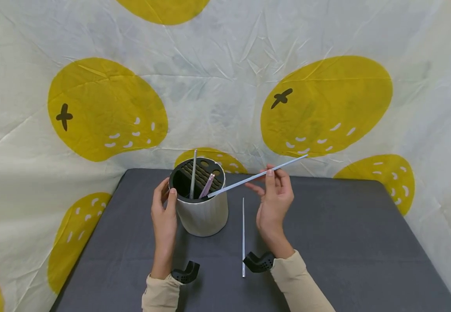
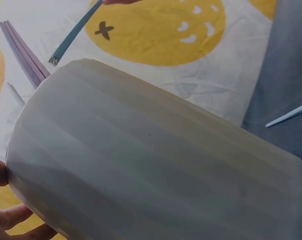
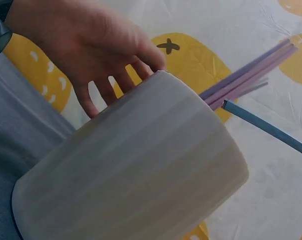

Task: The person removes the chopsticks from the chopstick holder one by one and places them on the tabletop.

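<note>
A whitish ribbed cylindrical utensil holder with a dark slotted top stands on the table, tilted slightly. My left hand grips its left side, thumb at the rim. With thumb and fingers, my right hand pinches a light blue chopstick, slanting down to the left. Its lower end is close to the holder's front right rim; in the right wrist view this blue chopstick appears outside the opening. Purple chopsticks and a pale grey chopstick stand inside the holder.
Another pale chopstick lies on the dark grey tablecloth, right of the holder and between the forearms. Behind the table hangs a white cloth printed with yellow fruit shapes.
</note>
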Demonstrator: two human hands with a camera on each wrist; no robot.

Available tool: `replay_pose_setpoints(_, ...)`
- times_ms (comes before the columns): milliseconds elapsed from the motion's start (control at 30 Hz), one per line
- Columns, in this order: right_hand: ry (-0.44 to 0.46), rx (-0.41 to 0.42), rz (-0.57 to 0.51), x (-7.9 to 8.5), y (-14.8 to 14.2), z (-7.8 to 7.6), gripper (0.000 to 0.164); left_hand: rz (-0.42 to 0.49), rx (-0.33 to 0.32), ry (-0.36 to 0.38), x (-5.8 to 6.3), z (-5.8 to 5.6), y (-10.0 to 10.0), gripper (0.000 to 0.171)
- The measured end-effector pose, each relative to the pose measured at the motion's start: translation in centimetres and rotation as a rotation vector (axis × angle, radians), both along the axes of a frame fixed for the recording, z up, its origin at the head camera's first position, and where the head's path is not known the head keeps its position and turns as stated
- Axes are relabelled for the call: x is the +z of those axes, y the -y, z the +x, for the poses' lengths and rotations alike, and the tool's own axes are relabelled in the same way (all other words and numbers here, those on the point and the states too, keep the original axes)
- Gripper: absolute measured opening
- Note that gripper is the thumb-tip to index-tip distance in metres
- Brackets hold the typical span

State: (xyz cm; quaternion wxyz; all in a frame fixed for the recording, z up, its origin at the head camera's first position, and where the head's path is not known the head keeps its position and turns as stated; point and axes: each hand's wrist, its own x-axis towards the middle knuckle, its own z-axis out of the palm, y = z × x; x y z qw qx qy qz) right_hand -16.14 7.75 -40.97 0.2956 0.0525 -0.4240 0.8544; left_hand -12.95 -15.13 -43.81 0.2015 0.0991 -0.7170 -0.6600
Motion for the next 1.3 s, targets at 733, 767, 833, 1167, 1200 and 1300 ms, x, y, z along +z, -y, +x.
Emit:
replay_pose_setpoints(733,0.348,0.079,0.135,-6.3,-4.5,1.8,0.026,0.011,0.006,-0.018,-0.3,-0.3,0.0,0.049)
replay_pose_setpoints(767,0.372,0.094,0.165,-6.7,-4.7,2.0,0.027,0.012,0.005,-0.018,-0.3,-0.3,0.0,0.049)
replay_pose_setpoints(833,0.413,0.117,0.225,-7.6,-5.1,2.2,0.028,0.015,0.003,-0.020,-0.3,-0.3,0.0,0.049)
replay_pose_setpoints(1167,0.556,0.210,0.487,-10.1,-6.9,2.9,0.025,0.023,-0.005,-0.023,-0.2,-0.2,0.0,0.049)
replay_pose_setpoints(1200,0.569,0.215,0.508,-10.2,-7.0,3.0,0.026,0.024,-0.006,-0.023,-0.2,-0.2,0.0,0.049)
replay_pose_setpoints(1300,0.610,0.237,0.576,-10.6,-7.3,3.2,0.029,0.025,-0.005,-0.023,-0.2,-0.1,-0.1,0.049)
